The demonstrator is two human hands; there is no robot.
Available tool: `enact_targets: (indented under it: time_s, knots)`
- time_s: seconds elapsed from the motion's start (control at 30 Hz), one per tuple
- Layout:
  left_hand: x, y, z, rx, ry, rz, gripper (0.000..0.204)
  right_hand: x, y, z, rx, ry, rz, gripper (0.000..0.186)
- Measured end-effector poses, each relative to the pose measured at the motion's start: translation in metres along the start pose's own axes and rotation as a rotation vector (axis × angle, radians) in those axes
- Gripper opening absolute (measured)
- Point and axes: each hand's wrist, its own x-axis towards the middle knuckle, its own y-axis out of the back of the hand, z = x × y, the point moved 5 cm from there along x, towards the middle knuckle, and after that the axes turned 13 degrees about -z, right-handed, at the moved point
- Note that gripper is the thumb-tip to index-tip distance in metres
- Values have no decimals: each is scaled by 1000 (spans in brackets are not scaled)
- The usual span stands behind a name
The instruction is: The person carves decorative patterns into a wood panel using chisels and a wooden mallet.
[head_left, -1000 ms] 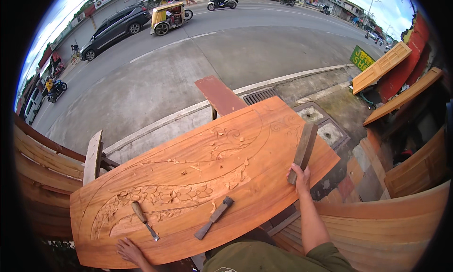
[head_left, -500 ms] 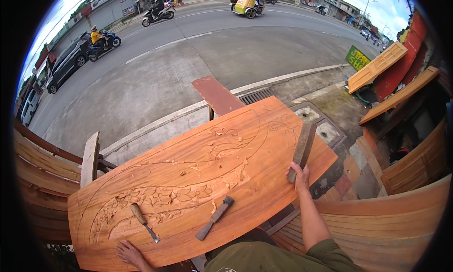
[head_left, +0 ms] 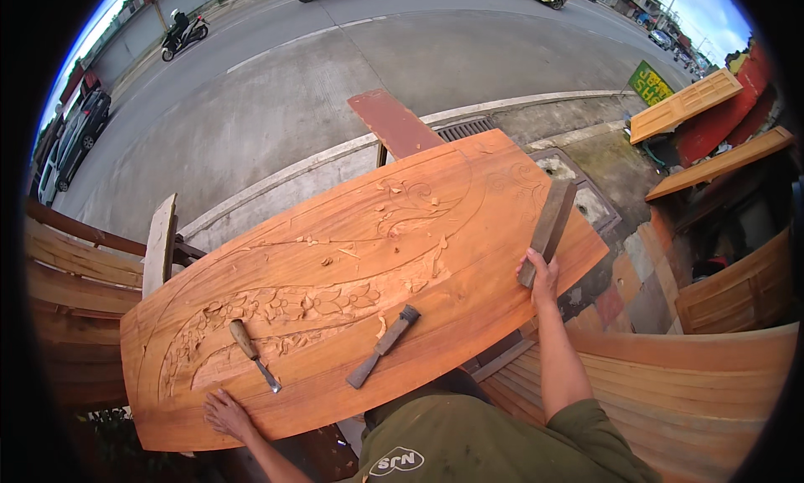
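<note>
In front of me lies a large wooden panel [head_left: 469,316] with carved flowers, leaves and scrolls, and curled shavings scattered over it. My right hand [head_left: 543,275] grips the near end of a dark, long wooden block [head_left: 553,223] at the panel's right end. Flat on the near left edge of the panel rests my left hand [head_left: 226,414], fingers spread, holding nothing. Just beyond it is a chisel [head_left: 254,353] with a round wooden handle, its blade pointing towards me. Near the middle lies a second chisel [head_left: 383,347], darker, with a flat blade.
A reddish-brown board [head_left: 395,125] juts out beneath the panel's far side, and a pale plank [head_left: 159,247] stands at its left. Wooden doors [head_left: 687,105] lean at the right beside a green sign [head_left: 650,83]. Stacked curved boards [head_left: 84,316] lie left. Vehicles pass on the road [head_left: 469,43].
My view has shifted, so the panel sits higher in it and more of my shirt shows. Both hands keep their places on the panel and block. Traffic has moved along the road.
</note>
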Motion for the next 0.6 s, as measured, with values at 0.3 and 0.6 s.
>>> enact_targets:
  time_s: [0.3, 0.6]
  knots:
    - [2, -3, -3, -15, -5, 8, 76, -2, -3, -4, 4, 4, 11, 33]
    - [0, -2, 2, -19, -6, -15, 77, -1, 1, -3, -12, 16, 11, 34]
